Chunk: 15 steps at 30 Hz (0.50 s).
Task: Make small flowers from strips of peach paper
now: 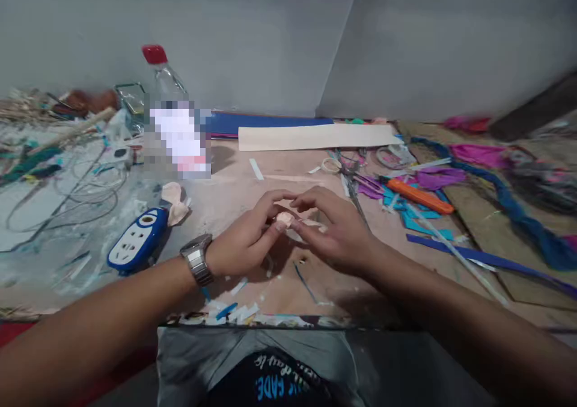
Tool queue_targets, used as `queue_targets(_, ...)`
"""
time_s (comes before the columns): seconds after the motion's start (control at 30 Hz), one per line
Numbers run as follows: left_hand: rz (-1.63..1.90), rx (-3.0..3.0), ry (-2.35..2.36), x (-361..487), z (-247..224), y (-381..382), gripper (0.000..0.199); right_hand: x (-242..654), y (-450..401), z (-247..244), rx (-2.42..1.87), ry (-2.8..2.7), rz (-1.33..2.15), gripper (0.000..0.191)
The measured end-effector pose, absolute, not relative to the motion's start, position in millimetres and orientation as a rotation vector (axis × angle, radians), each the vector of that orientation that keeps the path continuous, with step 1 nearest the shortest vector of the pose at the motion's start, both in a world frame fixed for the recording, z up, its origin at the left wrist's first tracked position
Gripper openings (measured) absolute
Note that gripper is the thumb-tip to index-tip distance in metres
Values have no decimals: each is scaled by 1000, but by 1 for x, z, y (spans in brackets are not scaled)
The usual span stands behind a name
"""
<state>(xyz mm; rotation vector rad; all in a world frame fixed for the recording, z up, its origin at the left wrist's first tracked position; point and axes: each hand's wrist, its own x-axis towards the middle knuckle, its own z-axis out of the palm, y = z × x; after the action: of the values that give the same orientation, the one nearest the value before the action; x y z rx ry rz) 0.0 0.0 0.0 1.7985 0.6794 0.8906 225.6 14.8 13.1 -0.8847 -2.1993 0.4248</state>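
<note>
My left hand (250, 232) and my right hand (331, 229) meet above the middle of the table (225, 190). Between their thumbs and fingers they pinch a small pale peach piece (284, 218), which looks like crumpled or rolled paper. Both hands are closed on it, and the fingers hide part of it. A watch with a metal band is on my left wrist. To the left, a twisted peach paper piece (175, 202) of like colour lies by a blue and white power socket (137, 238).
A pale paper strip (315, 136) lies at the back. On the right are an orange utility knife (419, 195), scissors (345, 168), purple and blue scraps and a long blue strip (491, 260). At the left stands a red-capped bottle (169, 82) near tangled wire (90, 205). Scraps line the front edge.
</note>
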Motion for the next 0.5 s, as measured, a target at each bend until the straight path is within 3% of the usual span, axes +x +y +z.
queue_targets(0.5,859,1902,628,2,8,-4,66,225,16,12,-672,-2299,516,20)
